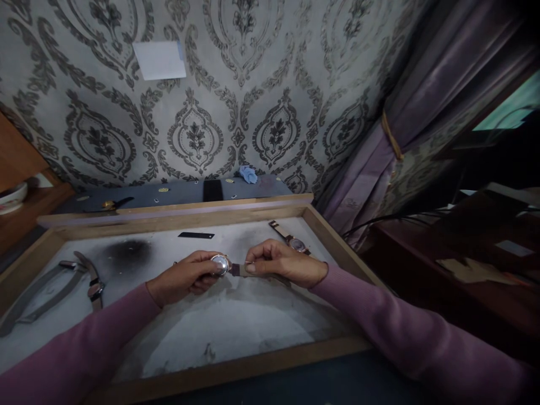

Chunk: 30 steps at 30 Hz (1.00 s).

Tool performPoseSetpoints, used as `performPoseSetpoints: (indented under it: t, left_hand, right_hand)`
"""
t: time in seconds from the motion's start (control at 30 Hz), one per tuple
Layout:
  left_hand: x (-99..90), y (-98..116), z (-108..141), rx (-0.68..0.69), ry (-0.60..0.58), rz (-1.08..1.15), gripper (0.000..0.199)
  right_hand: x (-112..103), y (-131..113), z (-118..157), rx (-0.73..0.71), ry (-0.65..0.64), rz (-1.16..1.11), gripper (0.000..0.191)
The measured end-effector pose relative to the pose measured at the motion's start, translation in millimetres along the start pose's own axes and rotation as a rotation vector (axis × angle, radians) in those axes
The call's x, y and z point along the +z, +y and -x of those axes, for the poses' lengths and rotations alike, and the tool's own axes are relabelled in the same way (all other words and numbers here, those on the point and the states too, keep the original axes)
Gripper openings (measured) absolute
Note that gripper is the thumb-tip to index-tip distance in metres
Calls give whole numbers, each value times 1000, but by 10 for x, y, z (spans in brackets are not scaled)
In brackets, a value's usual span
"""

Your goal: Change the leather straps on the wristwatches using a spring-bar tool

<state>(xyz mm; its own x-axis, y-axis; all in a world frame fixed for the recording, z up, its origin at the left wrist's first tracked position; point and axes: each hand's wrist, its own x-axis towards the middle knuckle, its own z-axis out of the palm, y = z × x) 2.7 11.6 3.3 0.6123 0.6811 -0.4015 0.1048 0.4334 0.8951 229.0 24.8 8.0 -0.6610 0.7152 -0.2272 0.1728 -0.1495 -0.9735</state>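
Head view: shallow wooden tray [261, 363], smudged pale floor. Second watch [297, 244] just beyond right hand [282, 264]; third watch [95, 289] beside grey-handled tool [46, 295]; flat black strip [196, 235] behind left hand [189, 275]. Shiny round watch [220, 265] above tray middle, left fingers closed on it; right fingers pinched on flat brownish strap [241, 270]. Purple draped curtain [375, 163], scroll-patterned wallpaper [236, 112].
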Motion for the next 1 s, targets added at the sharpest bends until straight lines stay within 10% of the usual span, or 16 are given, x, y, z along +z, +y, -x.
performPoseSetpoints:
  t: [1.0]
  left_hand:
    - [-38, -4, 23, -8, 15, -16, 20]
  right_hand:
    - [-8, 87, -36, 23, -49, 7, 28]
